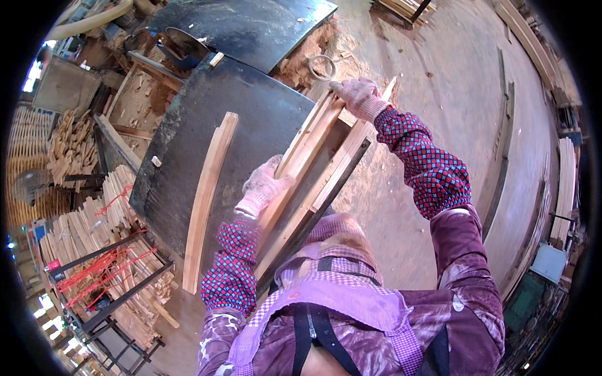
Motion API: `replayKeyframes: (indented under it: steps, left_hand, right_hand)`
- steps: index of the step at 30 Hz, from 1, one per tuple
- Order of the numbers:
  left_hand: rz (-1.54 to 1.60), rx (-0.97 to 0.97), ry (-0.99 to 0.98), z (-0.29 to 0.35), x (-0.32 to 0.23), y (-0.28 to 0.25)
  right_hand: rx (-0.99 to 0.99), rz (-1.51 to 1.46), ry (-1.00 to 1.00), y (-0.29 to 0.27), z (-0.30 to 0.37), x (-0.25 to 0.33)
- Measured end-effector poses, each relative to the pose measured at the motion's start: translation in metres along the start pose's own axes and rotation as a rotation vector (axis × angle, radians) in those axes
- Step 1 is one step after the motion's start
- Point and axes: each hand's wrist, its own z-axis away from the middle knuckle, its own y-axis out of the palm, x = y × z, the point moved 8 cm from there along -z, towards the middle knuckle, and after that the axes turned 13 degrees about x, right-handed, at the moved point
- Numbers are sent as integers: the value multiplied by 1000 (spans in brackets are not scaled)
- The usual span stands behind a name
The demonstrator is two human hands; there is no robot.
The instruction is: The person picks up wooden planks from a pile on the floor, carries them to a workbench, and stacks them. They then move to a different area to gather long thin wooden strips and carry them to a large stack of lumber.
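My left hand [263, 185], in a pale pink work glove, is closed round the left edge of a long wooden strip [308, 145] partway along it. The fingers of my right hand [360, 98], gloved the same way, curl over the far end of that strip. The strip slants from near my body up toward the far right, over the dark machine table [160, 194]. Left of my left hand, a curved wooden piece [210, 194] rests on the table, its near end past the edge. To the right of the strip run more wooden lengths [323, 188] beside a dark rail.
A second dark tabletop [251, 31] adjoins at the back. Bundled wood pieces [106, 244] tied with red cord fill a metal rack [122, 310] at the left. Sawdust and a ring-shaped object [322, 67] lie on the floor. Long boards [564, 188] stand at the far right.
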Motion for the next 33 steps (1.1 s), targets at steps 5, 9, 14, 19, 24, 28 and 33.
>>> replayKeyframes:
  steps: [5,9,14,19,24,28,33]
  left_hand:
    - [-178,-102,-103,7,-10,14]
    - [-217,-151,-88,2,-35,28]
    - [-263,-115,-119,-10,-42,40]
    - [-254,-82,-61,-8,-47,35]
    - [-94,-70,79,-12,-38,42]
    - [-61,-60,148,-13,-34,45]
    - [38,-22,103,-11,-35,46]
  right_hand:
    - [247,-246,239,-54,17,-10]
    - [110,-487,317,-96,50,-23]
    - [-8,-772,384,-81,90,-44]
    - [-121,-974,400,-54,114,-40]
    - [-154,-1088,356,-41,124,-1]
    - [-110,-900,227,-63,119,70]
    - [-113,-552,-59,-78,97,145]
